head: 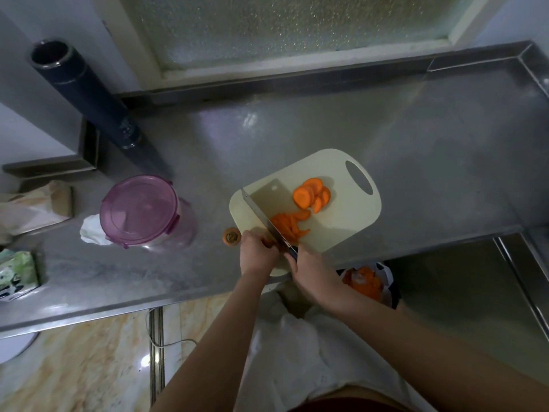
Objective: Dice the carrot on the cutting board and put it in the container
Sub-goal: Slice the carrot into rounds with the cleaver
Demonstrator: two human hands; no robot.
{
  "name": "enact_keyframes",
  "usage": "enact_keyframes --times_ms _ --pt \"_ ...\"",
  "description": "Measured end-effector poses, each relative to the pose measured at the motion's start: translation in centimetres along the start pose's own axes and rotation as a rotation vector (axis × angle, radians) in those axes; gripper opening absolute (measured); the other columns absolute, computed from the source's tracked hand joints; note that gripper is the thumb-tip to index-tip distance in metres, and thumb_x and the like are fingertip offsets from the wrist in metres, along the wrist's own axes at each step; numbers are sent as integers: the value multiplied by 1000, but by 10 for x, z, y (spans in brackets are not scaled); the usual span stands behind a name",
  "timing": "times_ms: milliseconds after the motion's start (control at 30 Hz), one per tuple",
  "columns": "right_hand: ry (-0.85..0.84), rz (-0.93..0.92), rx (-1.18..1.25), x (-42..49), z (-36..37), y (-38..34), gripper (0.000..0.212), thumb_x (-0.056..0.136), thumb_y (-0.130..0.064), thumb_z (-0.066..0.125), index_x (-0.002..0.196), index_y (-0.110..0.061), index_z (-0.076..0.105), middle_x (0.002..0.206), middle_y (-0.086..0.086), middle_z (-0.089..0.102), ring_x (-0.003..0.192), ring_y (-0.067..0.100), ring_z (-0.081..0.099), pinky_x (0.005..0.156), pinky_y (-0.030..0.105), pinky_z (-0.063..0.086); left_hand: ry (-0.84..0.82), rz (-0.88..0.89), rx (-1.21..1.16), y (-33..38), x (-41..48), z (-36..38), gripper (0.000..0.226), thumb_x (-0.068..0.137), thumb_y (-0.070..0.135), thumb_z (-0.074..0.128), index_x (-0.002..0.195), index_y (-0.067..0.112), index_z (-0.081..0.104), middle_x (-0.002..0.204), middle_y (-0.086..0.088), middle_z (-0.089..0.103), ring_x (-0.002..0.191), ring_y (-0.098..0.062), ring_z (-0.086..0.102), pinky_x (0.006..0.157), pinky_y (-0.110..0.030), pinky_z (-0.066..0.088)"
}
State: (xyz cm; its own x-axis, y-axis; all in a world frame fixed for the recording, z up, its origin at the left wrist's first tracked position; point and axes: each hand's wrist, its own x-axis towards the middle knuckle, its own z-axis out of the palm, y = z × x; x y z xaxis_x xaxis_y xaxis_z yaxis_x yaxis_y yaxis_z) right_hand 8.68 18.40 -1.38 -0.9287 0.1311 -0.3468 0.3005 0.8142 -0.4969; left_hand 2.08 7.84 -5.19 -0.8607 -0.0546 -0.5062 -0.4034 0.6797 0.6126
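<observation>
Head: lidded container (142, 212) beside cutting board (341, 221).

L hand (257, 254) knuckles up, fingers curled down onto carrot (268, 242) bit, right beside the blade. R hand (312, 273) wrapped round knife (264, 217) handle. Both forearms bare, reaching fwd, wrists close together.

I record a cream cutting board (341, 224) bearing bright orange carrot slices (310, 194), a dark-handled knife (263, 217), a container (185, 223) with a translucent purple lid (138, 209), a dull grey steel counter (416, 159), a dark navy cylinder (86, 90), pebble-textured greenish window glass (282, 25), and floor tiles (74, 367) marbled beige with orange veining.
</observation>
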Motion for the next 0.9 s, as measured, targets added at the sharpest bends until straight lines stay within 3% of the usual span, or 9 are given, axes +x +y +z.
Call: enact_keyframes --times_ms 100,200,333,433,567,700,800,900 --pt "-30 17 19 4 -1 -2 31 99 -35 39 111 -11 53 100 9 62 92 21 61 80 33 51 -3 6 7 0 0 0 26 75 7 66 99 -3 62 96 -14 63 84 -21 62 66 -23 48" --pt "-43 1 36 12 -8 -7 30 99 -36 37 107 -10 52 91 6 59 86 19 60 72 29 49 5 65 41 2 -2 -2 17 76 8 66 88 -4 65 100 -18 60 85 -25 61 69 -27 51" --pt "-59 -9 92 25 -17 -6 36 99 -37 39 109 -6 54 100 14 64 94 28 62 79 35 47 1 131 89 3 -4 -6 9 79 10 65 79 1 68 101 -18 60 83 -25 60 69 -27 49" --pt "-76 32 140 24 -21 4 37 98 -38 41 101 -4 56 95 15 63 91 30 60 76 33 44 5 144 98 3 -5 -7 7 79 10 65 82 3 67 102 -15 57 81 -22 57 69 -26 47" --pt "-59 50 232 17 -34 13 34 97 -38 43 82 -10 52 76 6 55 75 23 57 67 31 40 12 157 142 6 -8 -8 16 83 13 64 93 1 64 105 -12 50 84 -24 54 78 -30 47" --pt "-80 114 478 12 -47 15 42 97 -45 39 69 -14 43 53 -1 41 43 9 40 45 25 30 45 133 38 9 -12 -11 20 91 10 54 104 -4 60 111 -19 51 98 -34 55 85 -35 43" --pt "-77 246 754 10 -53 10 45 98 -46 34 66 -15 38 47 -2 32 31 6 28 33 19 21 58 198 -108 16 -19 -11 22 89 27 60 98 8 60 102 -11 55 88 -24 57 77 -33 47" --pt "-105 309 910 7 -54 5 43 98 -47 31 65 -19 32 43 -7 26 31 6 22 32 15 16 31 167 -191 27 -22 -8 37 82 45 63 95 13 55 99 -8 57 85 -21 58 76 -39 51"
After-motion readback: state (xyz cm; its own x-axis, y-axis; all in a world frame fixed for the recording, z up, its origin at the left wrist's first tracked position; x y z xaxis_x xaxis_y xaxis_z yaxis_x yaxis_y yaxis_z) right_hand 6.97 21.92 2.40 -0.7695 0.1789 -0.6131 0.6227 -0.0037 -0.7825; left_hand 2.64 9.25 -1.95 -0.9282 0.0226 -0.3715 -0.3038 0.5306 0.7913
